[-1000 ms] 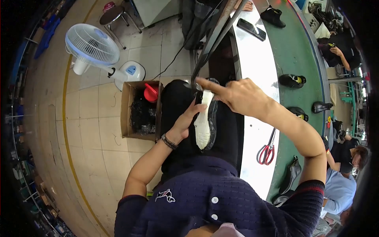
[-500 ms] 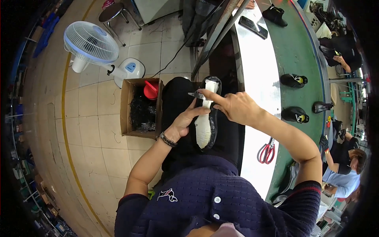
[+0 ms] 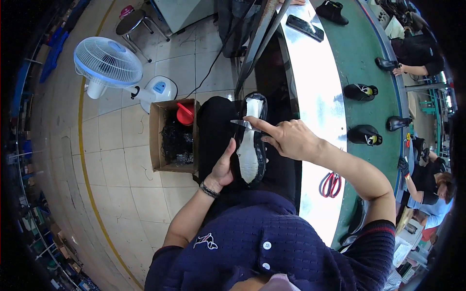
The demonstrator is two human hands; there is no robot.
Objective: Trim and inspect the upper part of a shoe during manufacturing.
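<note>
1. Since the earlier frame, the left thumb has lifted off the white bottom of the black shoe (image 3: 248,162); it now points upward just beside the edge.
2. Shoe: bottom up over the lap, between the hands, its long axis running roughly from 12 to 6 o'clock.
3. Right hand (image 3: 296,139), at 3 o'clock from it: closed on a small blade (image 3: 240,123), index finger extended toward the metal, which crosses the shoe's narrow middle.
4. Left hand (image 3: 222,169), at 7 to 8 o'clock: thumb free; whether its hidden fingers grip underneath, I cannot tell.
5. To work the blade well, I judge, steady the shoe firmly, keep strokes short and shallow, and keep that thumb clear of the tip.
6. Farther out: open carton (image 3: 154,138) at 9 o'clock, red-handled scissors (image 3: 325,185) at 4.
</note>
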